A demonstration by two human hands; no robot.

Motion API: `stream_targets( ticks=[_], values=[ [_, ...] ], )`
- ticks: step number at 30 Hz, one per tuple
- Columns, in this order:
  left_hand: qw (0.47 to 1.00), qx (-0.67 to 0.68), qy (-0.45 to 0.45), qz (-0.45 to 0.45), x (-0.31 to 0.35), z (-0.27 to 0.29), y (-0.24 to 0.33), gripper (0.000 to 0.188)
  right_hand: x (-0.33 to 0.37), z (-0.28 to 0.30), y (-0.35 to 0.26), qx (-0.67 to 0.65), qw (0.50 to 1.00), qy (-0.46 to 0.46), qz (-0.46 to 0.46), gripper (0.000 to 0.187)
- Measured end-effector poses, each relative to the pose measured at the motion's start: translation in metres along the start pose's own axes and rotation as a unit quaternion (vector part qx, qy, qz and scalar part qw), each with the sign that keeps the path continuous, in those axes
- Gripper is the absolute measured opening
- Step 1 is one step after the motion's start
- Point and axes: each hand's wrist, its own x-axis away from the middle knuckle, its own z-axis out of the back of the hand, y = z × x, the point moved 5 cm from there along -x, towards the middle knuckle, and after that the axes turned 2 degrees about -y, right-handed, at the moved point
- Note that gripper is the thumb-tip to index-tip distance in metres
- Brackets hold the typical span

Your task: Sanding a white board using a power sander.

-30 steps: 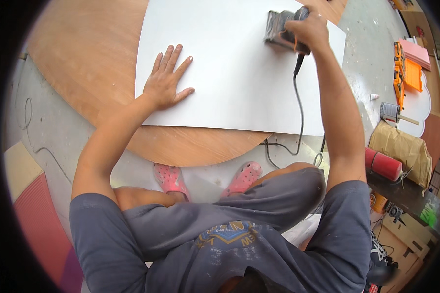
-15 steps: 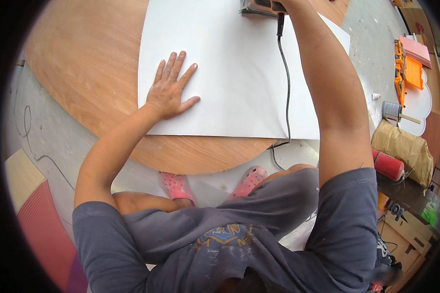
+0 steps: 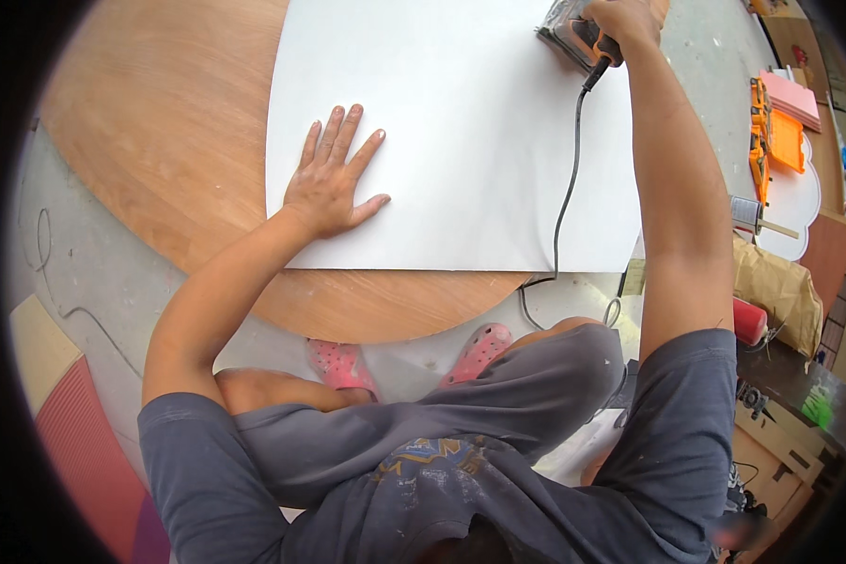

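Note:
My left hand [image 3: 329, 193] lies flat on a large white board [image 3: 442, 197], its fingers spread. Beneath the board is a big round-edged wooden panel [image 3: 169, 132], which shows at the left and along the near edge. At the far right of the board, my right hand [image 3: 625, 21] is wrapped round the handle of an orange and black electric sander [image 3: 571, 30]. The sander sits tilted at the board's far right edge, cut off by the top of the view. Its black cord [image 3: 566, 202] runs back across the board and drops over the near edge.
Pink clogs [image 3: 340, 362] are on my feet at the near edge. To the right are an orange open case [image 3: 786, 141], a tin [image 3: 746, 214] with a stick, a brown paper bag [image 3: 778, 293] and a red cylinder [image 3: 748, 321]. A ridged red mat [image 3: 89, 442] lies at lower left.
My right hand has moved the sander to the right along the far part of the board and turned it, and the cord has shifted with it. My left hand stays in its place.

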Motion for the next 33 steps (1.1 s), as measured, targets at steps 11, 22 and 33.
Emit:
stream_targets(
  ticks=[11,22,33],
  values=[
    [0.999,0.024,-0.028,0.015,-0.007,0.002,0.005,0.08,0.032,0.003,-0.089,-0.051,0.996,-0.08,-0.001,0.064],
    [0.999,0.031,-0.034,0.017,-0.002,0.002,0.003,0.079,0.027,0.014,-0.105,-0.041,0.997,-0.045,0.044,0.058],
    [0.999,0.035,-0.029,0.019,0.003,-0.002,-0.002,0.079,0.011,0.011,-0.06,-0.013,0.999,-0.01,-0.039,0.05]
  ],
)
